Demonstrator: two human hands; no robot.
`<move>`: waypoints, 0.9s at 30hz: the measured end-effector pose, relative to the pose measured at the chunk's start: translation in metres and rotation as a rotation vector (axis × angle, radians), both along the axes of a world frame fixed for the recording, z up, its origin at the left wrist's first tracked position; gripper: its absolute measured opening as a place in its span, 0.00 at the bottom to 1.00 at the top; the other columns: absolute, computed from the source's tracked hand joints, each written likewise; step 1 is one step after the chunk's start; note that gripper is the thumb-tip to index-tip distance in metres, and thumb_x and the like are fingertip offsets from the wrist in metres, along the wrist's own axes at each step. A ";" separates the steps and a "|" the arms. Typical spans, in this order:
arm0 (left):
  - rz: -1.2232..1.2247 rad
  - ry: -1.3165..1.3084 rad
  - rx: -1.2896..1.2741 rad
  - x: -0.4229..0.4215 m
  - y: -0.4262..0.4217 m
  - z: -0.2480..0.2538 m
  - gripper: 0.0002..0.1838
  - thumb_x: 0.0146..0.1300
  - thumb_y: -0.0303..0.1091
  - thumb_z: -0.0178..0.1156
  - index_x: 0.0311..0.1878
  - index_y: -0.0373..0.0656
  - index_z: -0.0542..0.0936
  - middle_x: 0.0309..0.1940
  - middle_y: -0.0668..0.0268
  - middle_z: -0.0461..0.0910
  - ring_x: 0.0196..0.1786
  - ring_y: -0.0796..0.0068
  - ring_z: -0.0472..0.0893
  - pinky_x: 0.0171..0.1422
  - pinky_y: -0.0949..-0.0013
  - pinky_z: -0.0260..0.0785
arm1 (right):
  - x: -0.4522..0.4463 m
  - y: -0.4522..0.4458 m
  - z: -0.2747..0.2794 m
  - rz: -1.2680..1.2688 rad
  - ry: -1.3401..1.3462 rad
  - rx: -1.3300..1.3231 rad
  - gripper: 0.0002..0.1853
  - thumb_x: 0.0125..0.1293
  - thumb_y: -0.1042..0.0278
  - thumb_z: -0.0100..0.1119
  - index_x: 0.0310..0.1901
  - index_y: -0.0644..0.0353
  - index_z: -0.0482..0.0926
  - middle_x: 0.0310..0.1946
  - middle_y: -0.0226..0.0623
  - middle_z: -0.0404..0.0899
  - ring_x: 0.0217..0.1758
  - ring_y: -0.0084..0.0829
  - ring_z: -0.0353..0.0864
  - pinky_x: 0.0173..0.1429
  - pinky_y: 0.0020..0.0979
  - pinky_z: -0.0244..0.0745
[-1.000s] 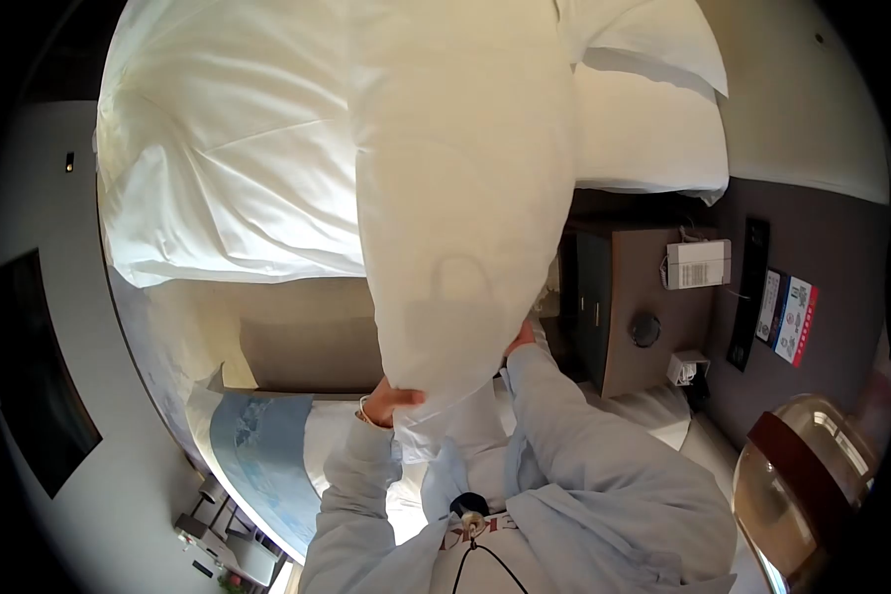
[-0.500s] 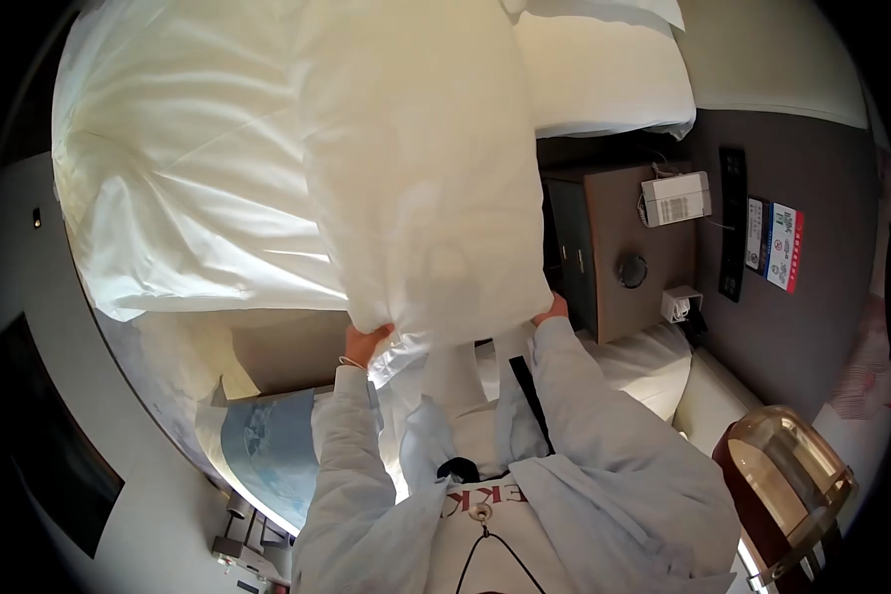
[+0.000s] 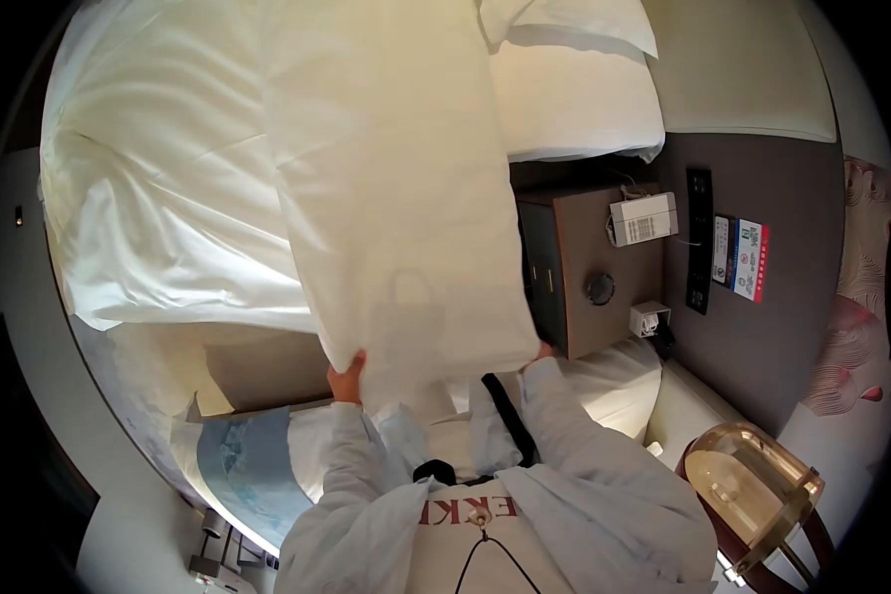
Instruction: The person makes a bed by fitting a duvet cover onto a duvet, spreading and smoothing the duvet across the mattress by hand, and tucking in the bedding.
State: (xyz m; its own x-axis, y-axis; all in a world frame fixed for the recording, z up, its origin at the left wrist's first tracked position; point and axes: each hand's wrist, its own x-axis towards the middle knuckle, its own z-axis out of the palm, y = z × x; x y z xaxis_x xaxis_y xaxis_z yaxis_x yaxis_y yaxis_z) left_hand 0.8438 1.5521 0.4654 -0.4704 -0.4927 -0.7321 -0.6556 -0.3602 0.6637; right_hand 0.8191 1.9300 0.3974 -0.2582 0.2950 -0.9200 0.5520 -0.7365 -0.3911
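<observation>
our l. hand [image 3: 346, 378] & r. hand [image 3: 544, 351] grip the near corners of the white cover [image 3: 396, 198], r. fingers mostly hidden. cover runs from the far bed [image 3: 579, 104] toward us, over the gap. we'd judge it part-way: far stretch is on the bed, near end not yet down, creases showing at l. beside it: nightstand [image 3: 609, 327] w/ white box [image 3: 643, 218] & round dark item [image 3: 600, 289]; sign [image 3: 750, 259] on the wall panel [image 3: 792, 208]. nearer us, 2nd bed [image 3: 619, 386] w/ blue runner [image 3: 252, 470]; gold-ish lamp [image 3: 738, 485] at r.
</observation>
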 end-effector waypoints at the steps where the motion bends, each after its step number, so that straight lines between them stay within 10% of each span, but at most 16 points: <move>1: -0.015 0.032 0.024 -0.004 0.001 0.009 0.18 0.44 0.32 0.66 0.38 0.35 0.75 0.31 0.66 0.76 0.33 0.77 0.74 0.39 0.75 0.66 | -0.003 0.014 -0.008 -0.003 0.021 0.037 0.20 0.60 0.57 0.45 0.49 0.62 0.68 0.45 0.43 0.73 0.45 0.38 0.74 0.48 0.39 0.71; 11: -0.368 -0.074 0.125 0.010 0.014 0.013 0.19 0.47 0.41 0.64 0.36 0.35 0.77 0.30 0.65 0.78 0.30 0.74 0.76 0.35 0.72 0.69 | -0.043 0.015 0.017 -0.018 0.092 0.045 0.24 0.61 0.52 0.44 0.53 0.61 0.65 0.48 0.41 0.71 0.47 0.38 0.73 0.50 0.40 0.70; 14: -0.767 0.333 0.146 0.020 0.026 0.081 0.35 0.44 0.43 0.65 0.54 0.36 0.64 0.51 0.59 0.68 0.53 0.65 0.68 0.55 0.67 0.60 | -0.041 -0.006 0.036 0.008 0.085 -0.026 0.24 0.61 0.52 0.43 0.54 0.61 0.64 0.48 0.40 0.70 0.47 0.38 0.73 0.51 0.39 0.69; 15: -0.568 0.489 0.382 0.031 0.029 0.086 0.43 0.43 0.42 0.66 0.60 0.37 0.55 0.59 0.59 0.59 0.61 0.66 0.58 0.61 0.66 0.51 | -0.040 -0.013 0.050 0.011 0.064 -0.060 0.24 0.61 0.52 0.43 0.54 0.61 0.64 0.48 0.40 0.70 0.47 0.38 0.73 0.51 0.39 0.69; 19: -0.368 -0.198 0.384 0.037 -0.015 0.042 0.24 0.45 0.37 0.66 0.45 0.35 0.73 0.40 0.60 0.76 0.42 0.70 0.74 0.47 0.71 0.66 | -0.054 -0.036 0.102 0.058 0.001 -0.194 0.25 0.62 0.52 0.42 0.54 0.61 0.63 0.49 0.40 0.69 0.47 0.38 0.72 0.52 0.39 0.68; 22: -0.267 -0.056 -0.004 0.036 -0.009 0.005 0.17 0.45 0.36 0.66 0.36 0.33 0.77 0.29 0.63 0.79 0.32 0.75 0.76 0.38 0.73 0.69 | -0.070 -0.045 0.098 0.210 0.134 -0.296 0.26 0.61 0.50 0.43 0.56 0.60 0.62 0.51 0.40 0.68 0.47 0.38 0.72 0.52 0.38 0.68; 27: -0.264 0.005 0.061 0.051 -0.001 -0.009 0.19 0.44 0.36 0.67 0.35 0.32 0.77 0.30 0.63 0.79 0.32 0.76 0.76 0.37 0.73 0.68 | -0.090 -0.018 0.112 0.651 0.298 0.017 0.21 0.61 0.62 0.45 0.55 0.59 0.62 0.49 0.41 0.68 0.44 0.36 0.74 0.46 0.37 0.72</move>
State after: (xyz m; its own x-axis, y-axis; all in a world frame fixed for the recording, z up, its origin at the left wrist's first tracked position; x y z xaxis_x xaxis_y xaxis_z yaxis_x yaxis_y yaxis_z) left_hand 0.8947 1.5512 0.4561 -0.5801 -0.3074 -0.7543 -0.7291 -0.2170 0.6491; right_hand 0.7287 1.9120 0.5097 -0.6262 0.0096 -0.7796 0.7453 -0.2861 -0.6022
